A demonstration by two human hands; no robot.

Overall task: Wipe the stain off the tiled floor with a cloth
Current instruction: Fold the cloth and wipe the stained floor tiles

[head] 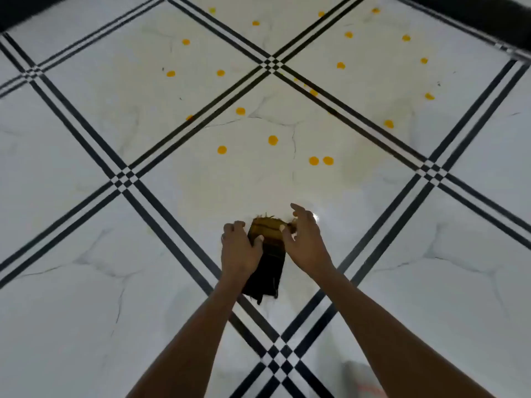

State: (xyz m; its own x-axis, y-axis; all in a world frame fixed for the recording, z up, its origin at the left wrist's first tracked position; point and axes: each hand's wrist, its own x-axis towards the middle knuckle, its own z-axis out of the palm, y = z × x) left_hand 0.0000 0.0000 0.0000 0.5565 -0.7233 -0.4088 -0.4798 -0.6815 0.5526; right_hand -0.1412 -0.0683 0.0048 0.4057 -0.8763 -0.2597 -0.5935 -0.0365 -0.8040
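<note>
A dark folded cloth (268, 254) with a yellowed top edge hangs between both hands above the white tiled floor (86, 254). My left hand (240, 248) grips its left side, thumb over the front. My right hand (306, 242) pinches the cloth's upper right corner, its other fingers spread. Several round yellow-orange stain spots lie on the tiles beyond the hands, the nearest ones (320, 161) about a tile's half-width ahead. A faint yellowish smear tints the tile (230, 179) around them.
Black double stripes (161, 208) cross the floor diagonally and meet in checkered crossings. A dark wall base or furniture edge (474, 15) runs along the far right, another at the far left corner (28, 12). A pale blurred object (362, 377) sits at the bottom right.
</note>
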